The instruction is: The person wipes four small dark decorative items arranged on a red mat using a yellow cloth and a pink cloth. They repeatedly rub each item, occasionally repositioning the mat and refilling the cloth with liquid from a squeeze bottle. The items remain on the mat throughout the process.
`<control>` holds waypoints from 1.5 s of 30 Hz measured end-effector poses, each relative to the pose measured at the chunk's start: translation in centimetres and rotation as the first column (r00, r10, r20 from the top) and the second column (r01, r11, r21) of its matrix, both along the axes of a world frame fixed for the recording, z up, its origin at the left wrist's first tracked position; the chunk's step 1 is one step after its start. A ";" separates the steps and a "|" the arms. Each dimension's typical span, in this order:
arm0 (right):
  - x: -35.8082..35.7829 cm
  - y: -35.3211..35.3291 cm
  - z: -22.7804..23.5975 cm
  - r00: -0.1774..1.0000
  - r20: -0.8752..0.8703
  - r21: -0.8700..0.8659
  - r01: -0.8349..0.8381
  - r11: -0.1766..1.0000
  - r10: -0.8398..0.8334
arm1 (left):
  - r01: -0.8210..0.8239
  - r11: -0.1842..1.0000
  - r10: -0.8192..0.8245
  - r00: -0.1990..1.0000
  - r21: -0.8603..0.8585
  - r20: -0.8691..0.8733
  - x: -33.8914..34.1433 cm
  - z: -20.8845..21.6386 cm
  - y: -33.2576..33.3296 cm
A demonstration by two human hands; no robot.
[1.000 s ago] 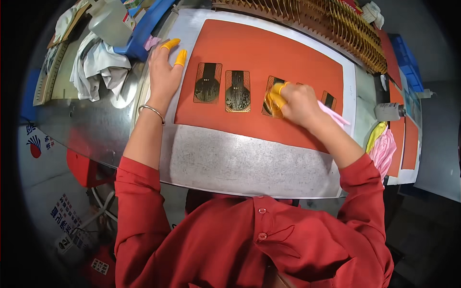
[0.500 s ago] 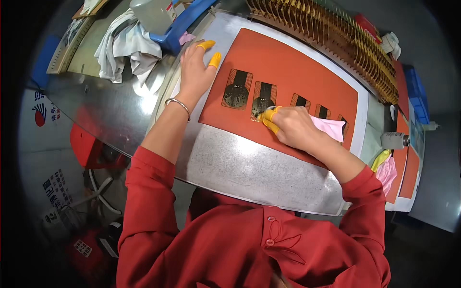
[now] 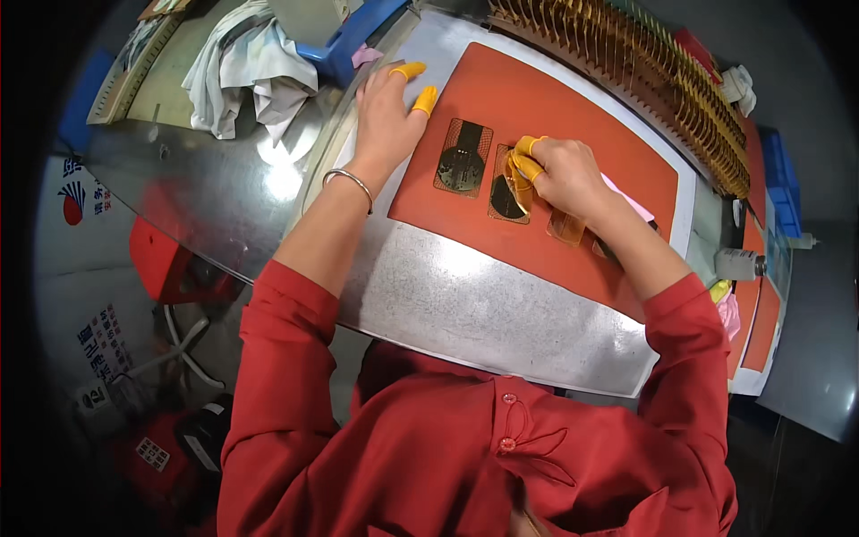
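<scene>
My left hand (image 3: 389,116), with yellow finger cots on two fingers, rests open at the left edge of an orange-red mat (image 3: 555,107). On the mat lies a row of thin, dark patterned pieces with mesh borders. The leftmost piece (image 3: 461,161) lies flat, nearest my left hand. Over the second patterned piece (image 3: 508,201), my right hand (image 3: 565,174) pinches a thin amber film (image 3: 521,183) between yellow-capped fingers. The film stands up, curled, from that piece. Beneath my right wrist lies another patterned piece (image 3: 565,227), and my forearm partly hides those farther right. A pink cloth (image 3: 631,199) shows behind my right wrist.
A rack of many amber sheets (image 3: 635,80) runs along the far side. White rags (image 3: 255,72) and a blue bin (image 3: 344,45) lie at the far left. To the right are a bottle (image 3: 738,264) and a blue tray (image 3: 780,183). The metal table edge (image 3: 483,365) is near my body.
My right hand has risen from the second piece's lower edge toward its top, lifting an amber film that now shows curled. My left hand stays at the mat's edge; the whole view has shifted slightly.
</scene>
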State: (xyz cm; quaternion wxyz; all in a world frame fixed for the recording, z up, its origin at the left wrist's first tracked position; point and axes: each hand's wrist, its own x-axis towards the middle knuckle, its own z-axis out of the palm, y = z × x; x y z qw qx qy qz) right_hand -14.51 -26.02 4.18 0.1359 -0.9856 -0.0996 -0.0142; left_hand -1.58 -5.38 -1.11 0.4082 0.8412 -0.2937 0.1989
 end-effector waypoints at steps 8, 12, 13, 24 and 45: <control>-2.8 1.4 0.7 0.992 0.050 0.167 -0.127 0.978 0.120 | 0.017 1.000 -0.017 1.000 -0.015 -0.019 0.1 -0.1 -0.1; -2.1 2.0 0.4 0.992 0.033 0.157 -0.129 0.979 0.125 | 0.023 0.999 -0.024 1.000 -0.031 -0.016 0.1 -0.3 0.0; -1.4 2.1 0.3 0.991 0.041 0.143 -0.133 0.981 0.129 | 0.022 0.999 -0.023 1.000 -0.041 -0.013 0.2 -0.3 0.1; 3.0 4.1 0.0 0.995 -0.032 0.066 -0.093 0.994 0.095 | 0.030 0.998 -0.031 0.999 -0.057 -0.009 -0.3 0.0 -0.2; 5.6 6.0 1.2 0.997 -0.079 -0.064 -0.015 0.998 0.010 | 0.061 0.996 -0.063 0.998 -0.060 -0.032 0.2 -0.2 -0.2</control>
